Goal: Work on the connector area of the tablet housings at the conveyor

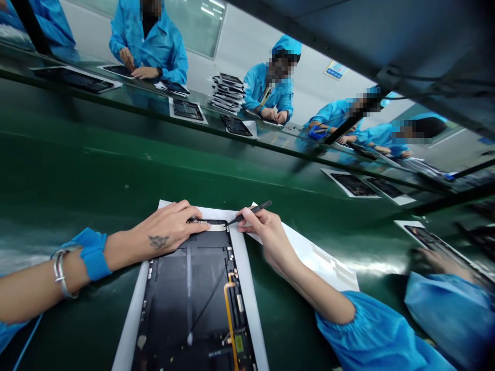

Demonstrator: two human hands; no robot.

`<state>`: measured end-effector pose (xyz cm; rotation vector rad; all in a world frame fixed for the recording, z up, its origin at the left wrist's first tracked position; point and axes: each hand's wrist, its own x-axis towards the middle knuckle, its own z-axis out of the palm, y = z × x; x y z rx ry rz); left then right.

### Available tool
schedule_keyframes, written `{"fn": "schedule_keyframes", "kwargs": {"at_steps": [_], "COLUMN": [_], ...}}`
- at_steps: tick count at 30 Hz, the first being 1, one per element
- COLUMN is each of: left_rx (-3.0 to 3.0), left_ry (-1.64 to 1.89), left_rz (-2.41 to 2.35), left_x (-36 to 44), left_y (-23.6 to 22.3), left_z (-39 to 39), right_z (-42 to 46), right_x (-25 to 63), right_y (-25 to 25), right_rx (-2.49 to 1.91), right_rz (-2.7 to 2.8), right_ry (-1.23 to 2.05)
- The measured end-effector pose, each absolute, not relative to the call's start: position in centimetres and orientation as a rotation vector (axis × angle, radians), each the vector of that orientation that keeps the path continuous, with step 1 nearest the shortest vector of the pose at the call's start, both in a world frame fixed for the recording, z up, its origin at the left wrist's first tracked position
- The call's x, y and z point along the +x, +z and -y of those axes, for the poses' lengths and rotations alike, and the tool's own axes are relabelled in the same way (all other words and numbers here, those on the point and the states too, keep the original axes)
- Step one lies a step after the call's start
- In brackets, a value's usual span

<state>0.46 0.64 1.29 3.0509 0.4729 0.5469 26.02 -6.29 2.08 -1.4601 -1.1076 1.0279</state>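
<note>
An opened tablet housing (174,293), black inside with an orange ribbon cable (229,304), lies on a white sheet (253,304). My left hand (166,229) rests across its far left corner, fingers stretched out, one fingertip on a short white strip (217,227) along the far end. Between the thumb and fingers of my right hand (266,232) is a pair of dark tweezers (251,213). Their tip points down at the strip's right end; whether it grips anything is too small to tell. A blue wrist strap (95,255) sits on my left wrist.
Beside my right forearm lies a white sheet (320,260). At the right, a co-worker's blurred hand (444,263) touches another tablet (433,239). Ahead, a glass shelf (147,111) carries several tablets and a stack (228,93); co-workers sit behind it. A dark panel (386,31) hangs above right.
</note>
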Motion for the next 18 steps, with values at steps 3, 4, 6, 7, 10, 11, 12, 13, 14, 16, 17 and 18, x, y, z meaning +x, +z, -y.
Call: {"fn": "schedule_keyframes", "kwargs": {"at_steps": [3,4,6,7,10,11,12,13,14,16,17,18], "left_rx": [3.044,3.045,3.049,3.049,3.047,3.045,3.044,3.043,3.042,3.041,3.042,3.044], "left_ry": [0.55,0.548,0.544,0.544,0.547,0.549,0.549,0.547,0.545,0.548,0.548,0.546], "left_rz": [-0.468,-0.47,-0.472,-0.471,-0.47,-0.471,-0.474,-0.476,-0.476,-0.476,-0.476,-0.479], "left_x": [0.46,0.45,0.42,0.42,0.43,0.44,0.46,0.47,0.48,0.49,0.49,0.48], "left_y": [1.17,1.14,1.11,1.11,1.16,1.18,1.2,1.21,1.21,1.22,1.22,1.23], "left_z": [-0.68,-0.68,-0.67,-0.66,-0.65,-0.65,-0.65,-0.66,-0.66,-0.66,-0.66,-0.66], "right_z": [6.44,6.49,6.55,6.55,6.53,6.51,6.5,6.49,6.49,6.48,6.47,6.46], "right_x": [25.89,25.88,25.88,25.9,25.97,26.0,26.03,26.06,26.08,26.11,26.11,26.11], "right_y": [1.83,1.75,1.62,1.58,1.51,1.5,1.49,1.47,1.45,1.39,1.35,1.3], "right_rx": [-1.419,-1.413,-1.416,-1.421,-1.439,-1.447,-1.454,-1.461,-1.467,-1.475,-1.478,-1.479], "right_rz": [1.084,1.084,1.1,1.111,1.149,1.16,1.172,1.184,1.196,1.225,1.242,1.258], "right_ry": [0.994,0.987,0.975,0.969,0.951,0.944,0.936,0.927,0.919,0.9,0.887,0.873]}}
